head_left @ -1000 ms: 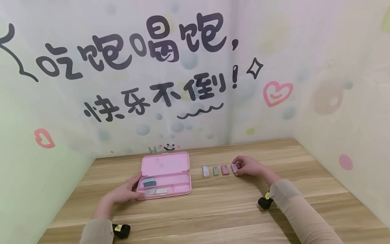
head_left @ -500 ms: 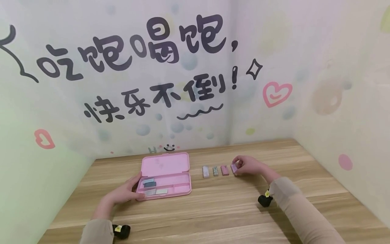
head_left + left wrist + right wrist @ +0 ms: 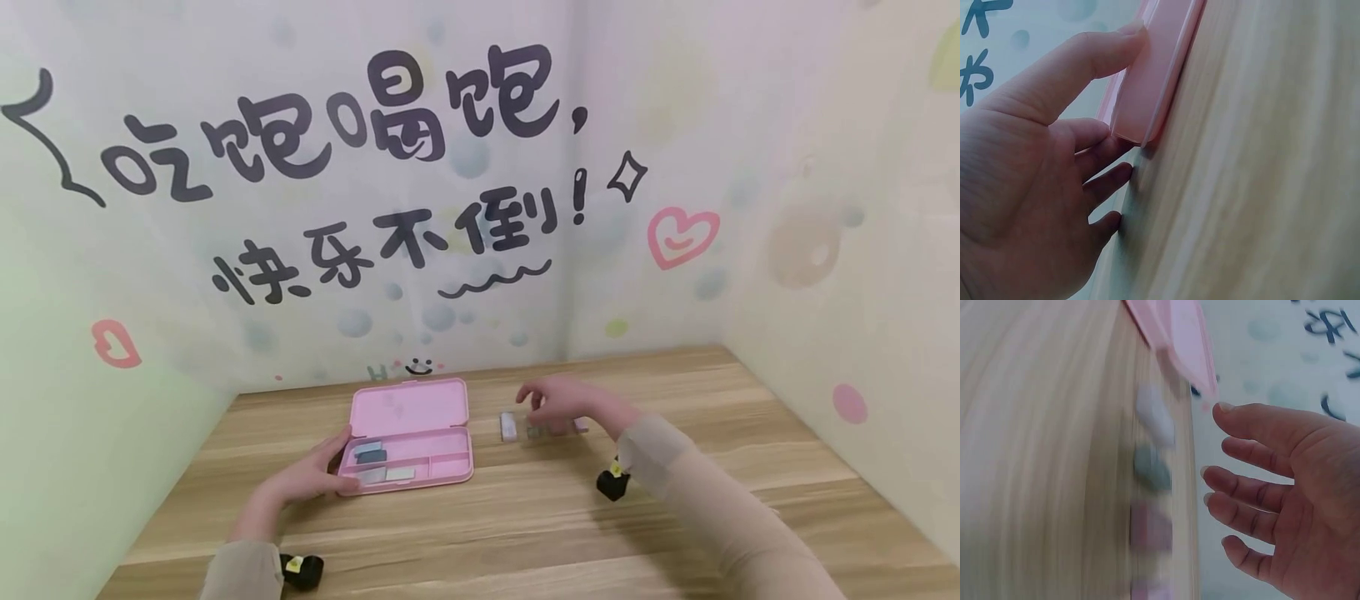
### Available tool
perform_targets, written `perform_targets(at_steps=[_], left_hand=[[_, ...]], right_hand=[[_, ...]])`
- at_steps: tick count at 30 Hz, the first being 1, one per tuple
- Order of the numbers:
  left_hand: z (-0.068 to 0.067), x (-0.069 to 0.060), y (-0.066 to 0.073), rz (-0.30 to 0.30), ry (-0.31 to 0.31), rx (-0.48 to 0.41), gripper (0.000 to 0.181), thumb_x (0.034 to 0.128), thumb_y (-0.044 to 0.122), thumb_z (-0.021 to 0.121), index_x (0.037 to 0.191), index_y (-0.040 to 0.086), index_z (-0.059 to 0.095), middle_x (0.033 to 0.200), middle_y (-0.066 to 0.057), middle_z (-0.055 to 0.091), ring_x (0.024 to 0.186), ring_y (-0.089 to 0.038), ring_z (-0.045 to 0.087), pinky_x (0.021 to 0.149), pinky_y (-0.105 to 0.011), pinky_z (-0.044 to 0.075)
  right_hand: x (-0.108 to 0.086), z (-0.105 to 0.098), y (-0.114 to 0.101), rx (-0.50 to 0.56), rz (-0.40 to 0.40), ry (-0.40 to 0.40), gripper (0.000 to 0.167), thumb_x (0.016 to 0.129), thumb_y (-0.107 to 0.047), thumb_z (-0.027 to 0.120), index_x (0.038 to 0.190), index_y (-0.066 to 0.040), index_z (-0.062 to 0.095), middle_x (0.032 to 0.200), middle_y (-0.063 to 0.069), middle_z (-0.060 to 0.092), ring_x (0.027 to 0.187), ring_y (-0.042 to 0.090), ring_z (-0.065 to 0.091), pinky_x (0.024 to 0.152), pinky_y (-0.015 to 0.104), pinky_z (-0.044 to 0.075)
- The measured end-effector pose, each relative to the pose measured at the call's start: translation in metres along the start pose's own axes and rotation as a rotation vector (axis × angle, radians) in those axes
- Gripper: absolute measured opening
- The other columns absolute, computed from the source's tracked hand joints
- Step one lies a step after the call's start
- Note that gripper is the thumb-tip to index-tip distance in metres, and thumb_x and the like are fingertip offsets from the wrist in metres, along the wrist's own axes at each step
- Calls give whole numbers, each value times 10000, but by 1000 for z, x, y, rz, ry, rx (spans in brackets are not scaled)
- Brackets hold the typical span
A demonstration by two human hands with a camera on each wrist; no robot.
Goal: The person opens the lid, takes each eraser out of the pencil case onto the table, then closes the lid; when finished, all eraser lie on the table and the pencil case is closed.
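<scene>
My left hand holds the left end of an open pink pencil case, thumb at the front edge and fingers behind. Inside the case lie a light blue block, a dark blue block and two pale blocks, all like small erasers. My right hand hovers over a row of similar blocks, fingers loosely bent and holding nothing. The row has a white block, a green one, a dull pink one and a purple one. In the head view the hand partly covers them.
The wood-grain table meets a printed wall behind and plain walls at both sides. The case's lid leans back near the rear edge. A black wrist camera sits at the left cuff, another at the right.
My right hand has let go of the purple block at the row's right end and moved left above the row. The left hand stays on the case.
</scene>
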State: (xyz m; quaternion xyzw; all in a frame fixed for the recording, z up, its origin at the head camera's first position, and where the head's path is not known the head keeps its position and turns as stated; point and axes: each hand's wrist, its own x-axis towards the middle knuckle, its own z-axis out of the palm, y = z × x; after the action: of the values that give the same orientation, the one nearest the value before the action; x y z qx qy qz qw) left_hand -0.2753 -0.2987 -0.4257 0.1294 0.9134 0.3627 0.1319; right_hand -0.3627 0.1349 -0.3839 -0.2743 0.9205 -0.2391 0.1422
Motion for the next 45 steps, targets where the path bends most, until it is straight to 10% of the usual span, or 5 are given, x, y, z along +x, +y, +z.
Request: perform_targets(at_steps=[23, 45], left_hand=[[2, 1, -4, 3, 33, 9, 1070, 777, 386, 784, 1545, 29, 130, 1550, -293, 150, 1394, -475, 156, 1072, -654, 168], [2, 1, -3, -47, 27, -3, 1074, 774, 417, 781, 1554, 62, 132, 1566, -256, 140, 1395, -451, 165, 1066, -662, 180]], right_hand=[[80, 65, -112, -104, -442, -189, 374, 792, -115, 793, 1139, -218, 696, 1003, 36, 569, 915, 117, 474, 790, 232, 413], [91, 89, -134, -194, -389, -254, 428, 786, -36, 750, 1091, -334, 715, 975, -1, 493, 859, 111, 444, 704, 208, 408]])
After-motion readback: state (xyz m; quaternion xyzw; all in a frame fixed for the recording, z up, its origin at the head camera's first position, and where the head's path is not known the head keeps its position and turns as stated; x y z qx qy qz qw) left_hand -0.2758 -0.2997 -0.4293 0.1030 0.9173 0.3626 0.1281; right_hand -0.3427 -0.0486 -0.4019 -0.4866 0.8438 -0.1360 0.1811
